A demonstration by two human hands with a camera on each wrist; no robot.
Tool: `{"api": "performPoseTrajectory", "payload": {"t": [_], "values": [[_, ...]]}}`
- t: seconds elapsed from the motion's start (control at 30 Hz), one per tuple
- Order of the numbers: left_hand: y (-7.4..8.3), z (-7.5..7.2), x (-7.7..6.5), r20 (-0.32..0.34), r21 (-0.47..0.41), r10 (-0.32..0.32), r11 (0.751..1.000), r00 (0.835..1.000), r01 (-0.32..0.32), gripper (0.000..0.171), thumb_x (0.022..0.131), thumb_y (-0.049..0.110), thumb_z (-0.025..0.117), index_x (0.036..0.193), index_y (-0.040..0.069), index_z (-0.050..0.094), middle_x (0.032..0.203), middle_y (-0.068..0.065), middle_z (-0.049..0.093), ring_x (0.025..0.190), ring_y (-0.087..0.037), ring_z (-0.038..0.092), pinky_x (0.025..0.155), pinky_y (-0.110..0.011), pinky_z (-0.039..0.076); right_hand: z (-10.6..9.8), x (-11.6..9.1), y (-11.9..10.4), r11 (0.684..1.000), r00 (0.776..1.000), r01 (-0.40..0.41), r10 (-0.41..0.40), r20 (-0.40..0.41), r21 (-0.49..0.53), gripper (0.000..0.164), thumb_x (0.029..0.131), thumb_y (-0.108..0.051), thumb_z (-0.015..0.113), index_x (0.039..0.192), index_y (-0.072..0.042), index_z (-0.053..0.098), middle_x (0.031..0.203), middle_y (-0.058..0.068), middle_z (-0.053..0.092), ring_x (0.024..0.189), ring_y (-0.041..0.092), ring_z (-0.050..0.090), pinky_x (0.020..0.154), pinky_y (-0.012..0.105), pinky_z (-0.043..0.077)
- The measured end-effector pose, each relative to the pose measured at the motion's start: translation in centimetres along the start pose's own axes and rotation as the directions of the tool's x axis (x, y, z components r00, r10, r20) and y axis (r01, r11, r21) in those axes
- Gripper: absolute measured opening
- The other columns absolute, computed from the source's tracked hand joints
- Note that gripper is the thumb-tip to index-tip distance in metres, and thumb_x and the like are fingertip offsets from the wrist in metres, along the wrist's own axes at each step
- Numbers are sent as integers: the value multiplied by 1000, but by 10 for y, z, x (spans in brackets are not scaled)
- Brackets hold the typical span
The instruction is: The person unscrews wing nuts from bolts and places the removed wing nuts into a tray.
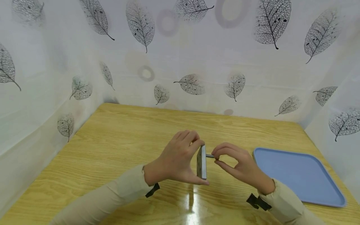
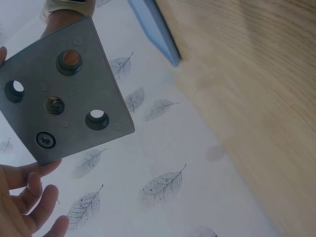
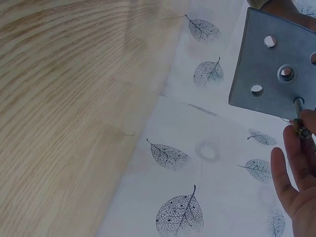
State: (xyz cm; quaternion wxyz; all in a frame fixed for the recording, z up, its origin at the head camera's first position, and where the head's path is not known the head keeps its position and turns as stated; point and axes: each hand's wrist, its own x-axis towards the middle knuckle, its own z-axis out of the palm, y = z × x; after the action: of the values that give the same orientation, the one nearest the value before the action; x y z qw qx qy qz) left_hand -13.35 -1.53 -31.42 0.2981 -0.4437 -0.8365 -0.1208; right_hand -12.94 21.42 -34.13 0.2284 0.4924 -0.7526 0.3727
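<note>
My left hand (image 1: pixel 177 159) holds a square grey metal plate (image 1: pixel 203 165) upright over the table, fingers on its upper edge and thumb under its lower edge. The plate has several holes, one in the middle with threads showing in the left wrist view. A bolt (image 1: pixel 209 156) passes through one corner hole. Its socket head (image 2: pixel 45 140) sits in the plate's left-hand face, and its threaded shank (image 3: pixel 298 106) sticks out on the other side. At the shank's free end my right hand (image 1: pixel 243 162) pinches a small brass-coloured piece (image 3: pixel 297 124), perhaps a nut, partly hidden by fingers.
A blue tray (image 1: pixel 289 175) lies on the right of the wooden table (image 1: pixel 126 131). Behind and beside the table hangs a white curtain (image 1: pixel 197 59) printed with leaves. Dark straps are on both wrists.
</note>
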Motion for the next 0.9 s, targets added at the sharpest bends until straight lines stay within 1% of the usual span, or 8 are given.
{"api": "performPoseTrajectory", "payload": {"t": [0.13,0.23,0.4,0.47,0.53,0.67,0.8,0.9], "values": [[0,0,0,-7,1,3,1000,1000,-3,90,46,84,65,101,14,61,93,2,48,81,-12,42,77,-28,39,0,1,1,999,1000,-4,3,-20,-33,22,93,-22,57,103,-2,62,94,7,64,84,9,60,77,15,48],[0,-1,0,-8,0,4,1000,1000,-4,90,46,84,66,101,14,61,93,2,48,81,-13,42,77,-28,39,-1,2,0,999,999,-31,31,-17,-41,23,93,-23,57,102,-3,61,95,6,63,84,9,61,79,14,47],[0,-1,0,1,-5,-2,1000,1000,2,90,45,84,66,102,14,61,92,3,48,81,-12,42,76,-28,38,-2,0,-2,992,993,-118,118,16,-44,14,90,-20,61,97,-8,59,97,4,63,87,10,61,82,15,47],[0,-1,0,4,-7,-2,1000,1000,2,90,46,84,66,102,14,61,92,3,48,81,-12,42,76,-28,38,-3,0,-3,990,990,-139,140,30,-39,9,88,-16,64,93,-10,58,97,3,63,89,11,61,84,16,46],[0,-1,0,5,-9,-3,1000,1000,3,89,46,84,65,102,14,61,92,3,48,81,-12,42,76,-27,38,-3,0,-3,989,988,-147,148,44,-29,8,87,-13,65,88,-12,57,98,3,63,91,12,61,86,16,46],[0,0,-1,1,-6,-1,1000,1000,1,89,45,84,66,101,14,60,92,3,48,81,-12,42,75,-27,38,-2,0,-2,993,991,-120,121,56,-16,9,89,-14,63,84,-15,56,100,3,63,93,13,60,86,15,45],[-1,0,-1,-1,-8,-4,1000,1000,4,89,45,83,67,101,14,61,92,2,48,82,-13,43,76,-28,39,-2,0,-1,998,997,-65,65,48,1,7,89,-16,63,86,-15,57,103,3,62,94,13,60,83,16,45],[-1,0,-1,-1,-4,-4,1000,1000,4,89,45,83,67,101,14,61,92,2,48,81,-13,43,76,-28,39,-1,-1,-2,998,998,-52,51,38,20,3,90,-15,62,89,-14,59,103,4,62,94,12,60,84,16,45]]}}
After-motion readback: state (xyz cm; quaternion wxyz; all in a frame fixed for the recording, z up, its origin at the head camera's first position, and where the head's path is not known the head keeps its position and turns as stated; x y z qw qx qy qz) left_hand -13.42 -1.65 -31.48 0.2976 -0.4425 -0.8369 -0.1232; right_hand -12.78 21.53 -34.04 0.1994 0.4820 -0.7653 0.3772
